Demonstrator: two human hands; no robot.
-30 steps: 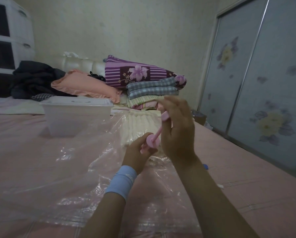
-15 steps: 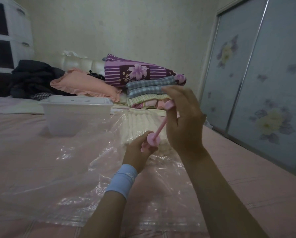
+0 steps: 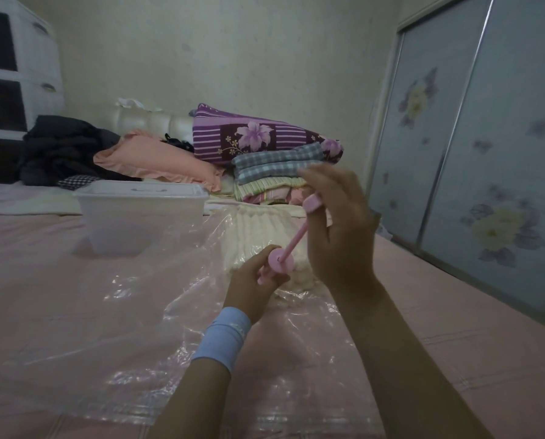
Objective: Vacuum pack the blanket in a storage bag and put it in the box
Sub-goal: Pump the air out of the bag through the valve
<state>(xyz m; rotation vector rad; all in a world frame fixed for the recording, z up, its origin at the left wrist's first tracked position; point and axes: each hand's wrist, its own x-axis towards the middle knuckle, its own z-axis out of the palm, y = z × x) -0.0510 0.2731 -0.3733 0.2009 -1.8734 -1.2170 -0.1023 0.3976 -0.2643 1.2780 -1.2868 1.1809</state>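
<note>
— Hands first: what are they doing?
— Left hand is curled round the pink pump barrel. Right hand pinches the pump's handle, rod drawn out.
— And the blanket?
— Cream blanket lies just behind the pump, inside the clear storage bag spread beneath it. Lidded box stands beyond the pump, to its left, on the pink bed.

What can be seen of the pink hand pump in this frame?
The pink pump looks like smooth plastic: a barrel topped by a round disc, a thin rod above it, and a blurred handle at the rod's end. It tilts, rod slanting up to the right. The left hand grips the barrel, hiding most of it; the right hand holds the handle. Whether its tip meets the clear storage bag below is hidden.
</note>
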